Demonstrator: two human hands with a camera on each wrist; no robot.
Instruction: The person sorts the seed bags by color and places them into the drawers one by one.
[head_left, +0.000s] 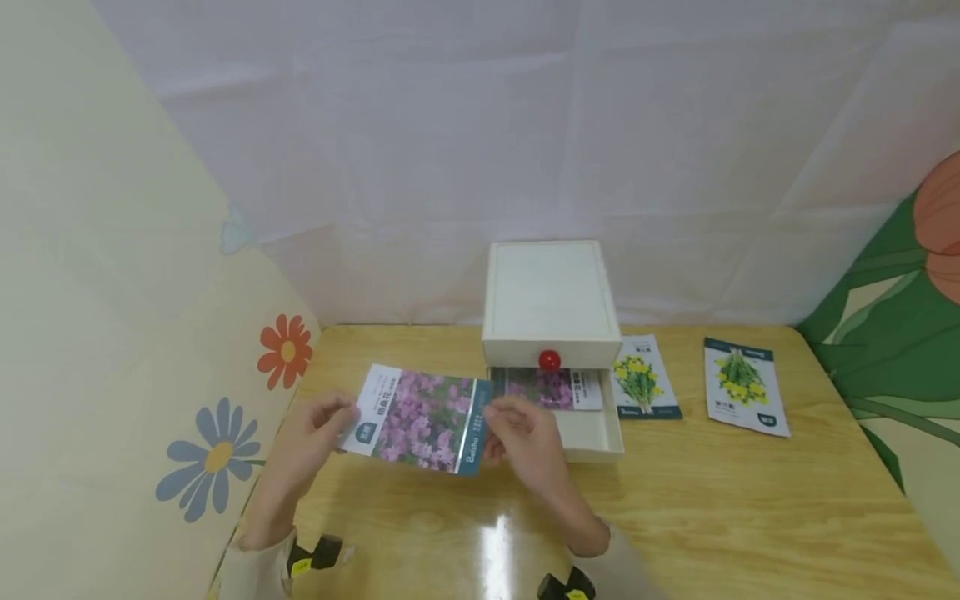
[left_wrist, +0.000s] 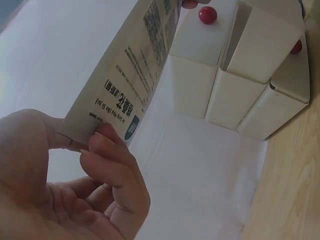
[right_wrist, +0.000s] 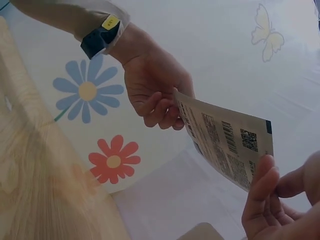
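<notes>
A seed packet with purple flowers [head_left: 427,417] is held level between both hands, printed side up, over the table. My left hand [head_left: 318,429] pinches its white end between thumb and fingers. At the teal end, the thumb and fingers of my right hand [head_left: 528,442] pinch the packet's edge. Its back, with a barcode and a square code, shows in the right wrist view. Just beyond the right hand, the white drawer unit [head_left: 551,287] has a drawer [head_left: 588,433] pulled out. Another purple-flower packet [head_left: 555,389] lies in that drawer, partly hidden under the front above.
Right of the unit, a yellow-flower packet [head_left: 645,379] lies close against it on the wooden table [head_left: 712,500]. Another yellow-flower packet [head_left: 744,387] lies farther right. A red knob [head_left: 550,360] juts from the upper drawer front. White cloth [head_left: 420,167] hangs behind the table.
</notes>
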